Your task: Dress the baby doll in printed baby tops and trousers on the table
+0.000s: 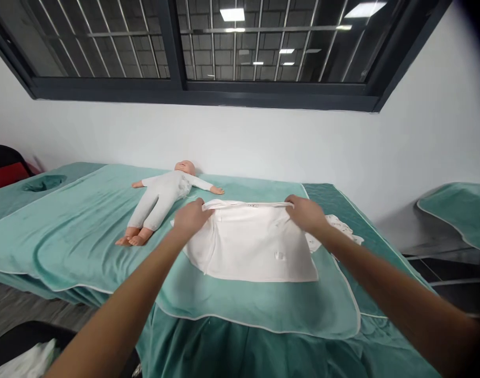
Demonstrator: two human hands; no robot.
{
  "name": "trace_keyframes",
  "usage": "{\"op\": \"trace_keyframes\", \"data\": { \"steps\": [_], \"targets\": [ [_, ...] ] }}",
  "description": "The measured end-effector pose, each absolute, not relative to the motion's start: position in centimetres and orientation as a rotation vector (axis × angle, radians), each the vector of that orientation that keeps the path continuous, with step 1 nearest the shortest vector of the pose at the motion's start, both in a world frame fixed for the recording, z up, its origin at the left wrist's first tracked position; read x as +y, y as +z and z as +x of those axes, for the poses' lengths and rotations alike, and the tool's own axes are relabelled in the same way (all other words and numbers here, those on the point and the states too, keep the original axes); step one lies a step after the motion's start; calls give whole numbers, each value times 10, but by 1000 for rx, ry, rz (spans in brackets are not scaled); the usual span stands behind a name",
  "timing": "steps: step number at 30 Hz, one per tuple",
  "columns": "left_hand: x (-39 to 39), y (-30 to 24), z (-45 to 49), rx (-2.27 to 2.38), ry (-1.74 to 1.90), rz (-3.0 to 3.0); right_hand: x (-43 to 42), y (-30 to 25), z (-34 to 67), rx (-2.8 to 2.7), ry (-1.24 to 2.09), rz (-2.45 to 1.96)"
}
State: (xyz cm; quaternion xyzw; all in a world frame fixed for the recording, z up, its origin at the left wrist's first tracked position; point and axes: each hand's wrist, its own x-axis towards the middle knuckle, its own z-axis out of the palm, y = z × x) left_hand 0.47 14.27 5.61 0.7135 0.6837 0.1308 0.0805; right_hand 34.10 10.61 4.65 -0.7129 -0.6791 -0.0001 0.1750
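Note:
A white baby garment (251, 244) lies spread on the green-covered bed (78, 231). My left hand (190, 216) pinches its far left corner, fingers closed on the cloth. My right hand (305, 212) grips the far right corner the same way, holding the top edge stretched between both hands. A baby doll (161, 197) in a white suit lies on its back to the left of the garment, arms out, head toward the wall. It is apart from both hands.
A patterned white cloth (342, 228) pokes out to the right of the garment. A second green bed (460, 210) stands at the far right. A white wall and dark window rise behind. White fabric (27, 362) lies at the bottom left.

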Motion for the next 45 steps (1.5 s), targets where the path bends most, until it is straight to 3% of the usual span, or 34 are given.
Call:
{"op": "trace_keyframes", "data": {
  "steps": [2,5,9,15,22,33,45],
  "targets": [
    [135,29,19,2142,552,2330,105,15,312,-1956,-55,-1934],
    [120,-9,44,1786,700,2549,96,-31,268,-2118,24,-1665],
    [120,-46,69,1527,769,2317,98,-67,236,-2004,118,-1759],
    [156,-63,82,1614,854,2055,124,-70,234,-1815,8,-2010],
    [173,-60,98,1579,1042,1884,136,-64,237,-1753,-85,-1995],
    [229,-56,125,1923,603,2302,191,-63,264,-1765,-241,-2083],
    [258,-72,127,1848,460,2297,226,-77,272,-1672,142,-2122]
  ]
}}
